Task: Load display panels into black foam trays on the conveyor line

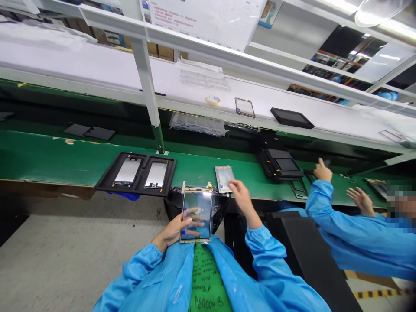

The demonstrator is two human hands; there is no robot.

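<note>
My left hand [173, 230] holds a glass screen panel [196, 216] upright in front of my chest, fingers spread behind it and showing through the glass. My right hand [239, 193] reaches forward to the near edge of the green bench [65, 160], its fingers touching a second, smaller screen panel [224, 177] that lies flat there. Both my sleeves are blue. A green sheet with handwriting [206, 281] lies on my lap.
A black tray [136, 174] with two panels sits left on the bench. A stack of black trays [281, 165] stands to the right. A co-worker in blue [354, 236] reaches onto the bench. The white shelf above carries tape [213, 100], a panel [244, 107] and a black display [291, 117].
</note>
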